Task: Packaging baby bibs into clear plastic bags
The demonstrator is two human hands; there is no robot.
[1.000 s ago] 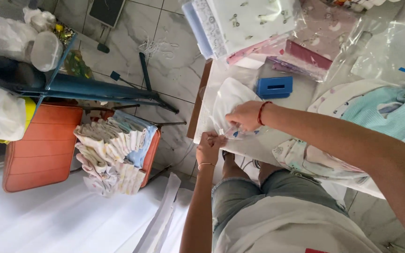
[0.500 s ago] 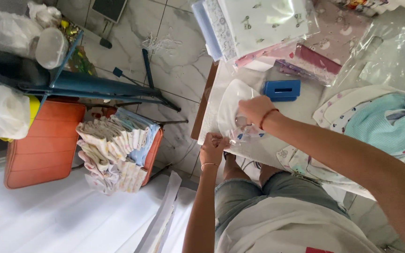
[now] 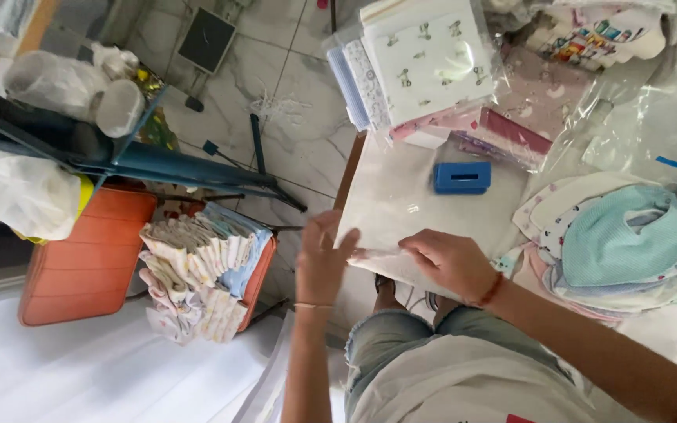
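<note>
A flat clear plastic bag [image 3: 405,207] lies on the white table [image 3: 503,223] near its front edge. My left hand [image 3: 321,265] rests at the table's edge with fingers spread, touching the bag's near corner. My right hand [image 3: 450,262], with a red band on its wrist, presses on the bag's near edge and pinches it between its fingers. A small blue box [image 3: 461,178] sits just beyond the bag.
A heap of round bibs [image 3: 620,243], teal on top, lies right of my hands. Wrapped stacks of patterned cloth [image 3: 425,66] fill the table's far side. On the floor to the left stand an orange stool [image 3: 80,258], a pile of folded cloths [image 3: 197,270] and a blue metal frame [image 3: 135,157].
My right hand has brought the raised bag down and drawn it flat toward the table's near edge. My left hand has opened and spread against that edge.
</note>
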